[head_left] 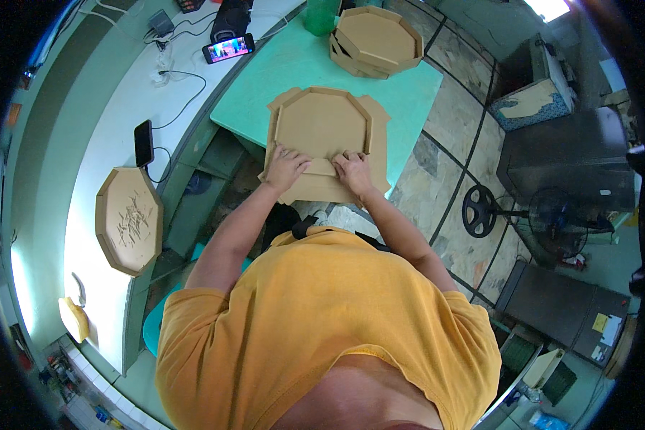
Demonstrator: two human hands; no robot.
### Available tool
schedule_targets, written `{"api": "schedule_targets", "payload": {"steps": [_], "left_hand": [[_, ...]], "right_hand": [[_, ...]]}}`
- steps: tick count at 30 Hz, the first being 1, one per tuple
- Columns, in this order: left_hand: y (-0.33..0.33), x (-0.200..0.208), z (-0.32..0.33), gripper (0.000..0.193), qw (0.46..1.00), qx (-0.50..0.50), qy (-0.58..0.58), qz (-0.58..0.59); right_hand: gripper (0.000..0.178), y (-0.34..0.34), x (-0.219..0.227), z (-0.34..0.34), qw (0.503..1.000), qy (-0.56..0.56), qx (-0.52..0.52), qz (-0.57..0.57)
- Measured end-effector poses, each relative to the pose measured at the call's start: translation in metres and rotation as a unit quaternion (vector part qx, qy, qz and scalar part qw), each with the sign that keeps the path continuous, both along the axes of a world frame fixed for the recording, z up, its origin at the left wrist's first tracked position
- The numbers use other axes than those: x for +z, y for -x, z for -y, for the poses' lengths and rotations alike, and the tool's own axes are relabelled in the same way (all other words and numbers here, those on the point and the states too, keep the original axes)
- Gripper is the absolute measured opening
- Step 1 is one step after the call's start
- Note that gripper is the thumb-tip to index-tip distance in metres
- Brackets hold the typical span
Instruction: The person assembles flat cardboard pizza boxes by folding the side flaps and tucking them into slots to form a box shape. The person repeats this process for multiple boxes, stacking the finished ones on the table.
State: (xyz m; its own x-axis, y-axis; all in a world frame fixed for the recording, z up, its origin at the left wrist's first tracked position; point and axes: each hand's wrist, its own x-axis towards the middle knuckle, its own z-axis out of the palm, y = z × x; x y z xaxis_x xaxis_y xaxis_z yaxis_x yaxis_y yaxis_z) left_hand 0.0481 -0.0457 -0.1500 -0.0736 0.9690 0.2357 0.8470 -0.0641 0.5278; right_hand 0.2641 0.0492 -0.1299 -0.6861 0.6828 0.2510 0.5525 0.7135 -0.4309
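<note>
A brown octagonal cardboard box (326, 140) is being folded at the near edge of the green table (416, 86). Its front flap is being pressed flat by the left hand (285, 166) and right hand (352, 170), fingers spread, gripping nothing. The crease is probably best kept even by equal pressure. One box is being worked; about three finished boxes (376, 39) are being kept stacked beyond; one more box (129, 221) is lying on the white counter (100, 136).

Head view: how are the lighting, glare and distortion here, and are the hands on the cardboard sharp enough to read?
Head view: even indoor light; glare washes out the white counter and a bright window patch at the top edge; strong fisheye bending with black corners; left hand and right hand on the cardboard box are sharp, while the picture's rim is soft.
</note>
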Motion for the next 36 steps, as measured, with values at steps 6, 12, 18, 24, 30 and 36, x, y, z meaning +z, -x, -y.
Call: {"api": "schedule_targets", "payload": {"steps": [6,12,18,24,30,36], "left_hand": [[0.004,0.0,0.012,0.031,0.986,-0.11,0.028,-0.119],[0.005,0.007,0.005,0.024,0.976,-0.117,0.019,-0.181],[0.011,0.019,0.011,0.024,0.975,-0.064,-0.002,-0.212],[0.012,0.04,0.028,0.028,0.975,-0.014,-0.012,-0.221],[-0.007,0.061,0.044,0.049,0.938,0.246,0.043,0.242],[-0.006,0.042,0.015,0.048,0.579,0.299,0.078,0.755]], "right_hand": [[0.017,-0.012,0.007,0.002,0.982,-0.11,0.147,0.05],[0.015,-0.001,0.003,0.002,0.98,-0.082,0.178,0.032],[0.017,0.009,0.01,-0.007,0.981,-0.1,0.167,0.02],[0.016,0.022,0.024,-0.002,0.969,-0.11,0.216,0.049],[0.019,0.03,0.046,0.001,0.977,-0.131,0.147,0.082],[0.042,0.052,0.089,0.036,0.963,-0.204,0.178,0.005]]}}
